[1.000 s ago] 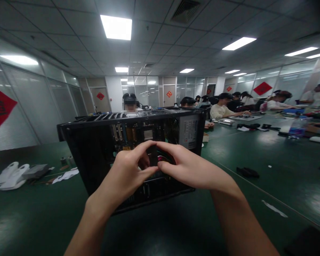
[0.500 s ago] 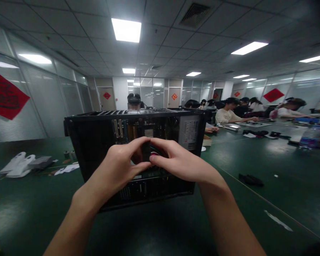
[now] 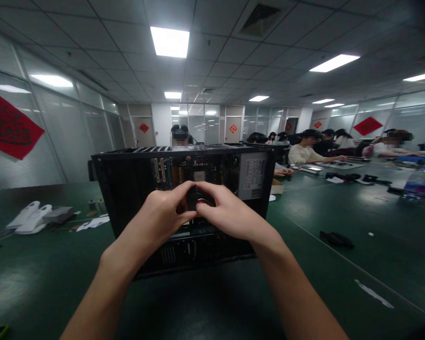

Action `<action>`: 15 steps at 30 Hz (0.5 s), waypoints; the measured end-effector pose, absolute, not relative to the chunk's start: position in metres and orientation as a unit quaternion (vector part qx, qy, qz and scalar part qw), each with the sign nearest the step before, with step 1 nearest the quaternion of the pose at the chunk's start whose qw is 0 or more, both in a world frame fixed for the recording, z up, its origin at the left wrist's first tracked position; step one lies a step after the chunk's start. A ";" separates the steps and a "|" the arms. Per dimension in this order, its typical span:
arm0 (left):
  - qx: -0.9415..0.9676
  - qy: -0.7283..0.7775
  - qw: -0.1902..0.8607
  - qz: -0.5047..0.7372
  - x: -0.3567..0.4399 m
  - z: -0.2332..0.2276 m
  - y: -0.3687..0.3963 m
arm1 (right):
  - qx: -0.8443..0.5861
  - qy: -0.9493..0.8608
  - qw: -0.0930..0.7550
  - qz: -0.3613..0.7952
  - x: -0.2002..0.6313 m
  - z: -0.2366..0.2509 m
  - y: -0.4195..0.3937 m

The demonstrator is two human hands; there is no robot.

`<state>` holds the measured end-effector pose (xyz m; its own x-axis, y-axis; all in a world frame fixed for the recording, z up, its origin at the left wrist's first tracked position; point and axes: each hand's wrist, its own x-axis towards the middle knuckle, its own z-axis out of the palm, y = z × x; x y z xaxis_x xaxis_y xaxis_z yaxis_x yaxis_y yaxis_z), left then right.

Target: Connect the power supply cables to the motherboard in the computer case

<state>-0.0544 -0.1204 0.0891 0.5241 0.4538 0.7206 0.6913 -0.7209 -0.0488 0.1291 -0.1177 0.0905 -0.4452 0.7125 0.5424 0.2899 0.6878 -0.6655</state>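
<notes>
Table (image 3: 340, 283), dark green, fills my view and carries an open black case (image 3: 127, 189) standing on its side at centre, interior facing me. Other people sit well behind it at the far end. White items (image 3: 28, 218) lie at the table's left edge. Inside the case, both hands meet on a small dark part (image 3: 193, 198) with a red trace. Left hand (image 3: 163, 219) grip is pinched on the part; right hand (image 3: 226, 215) grip likewise, thumbs touching.
</notes>
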 end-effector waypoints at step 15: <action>-0.770 -0.264 0.412 -0.409 -0.053 0.076 -0.103 | -0.301 -0.747 0.562 0.188 0.129 0.076 -0.091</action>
